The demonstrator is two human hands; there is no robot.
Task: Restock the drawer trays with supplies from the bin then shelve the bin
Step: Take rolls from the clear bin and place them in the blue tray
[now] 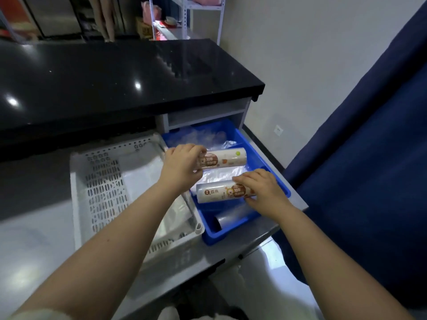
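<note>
Head view: left hand (pixel 182 162) gripping far bag roll (pixel 227 158), right hand (pixel 261 190) gripping near bag roll (pixel 217 192), both inside blue tray (pixel 221 234) at 3 o'clock from white basket (pixel 101 181). Likely light, firm, slippery; hold round middle.

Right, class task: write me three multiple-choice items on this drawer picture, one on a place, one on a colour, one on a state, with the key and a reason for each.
1. The far white labelled roll and the near white labelled roll lie in: A a cardboard box; B the blue plastic tray; C a metal bucket.
2. The glossy countertop is: A white; B black; C green.
3. The left hand: A hangs idle; B lies flat on the floor; C grips the far roll.
Key: 1 B, blue walls surround both rolls; 2 B, it shows dark with light glints; 3 C, its fingers curl round that roll's end.
</note>
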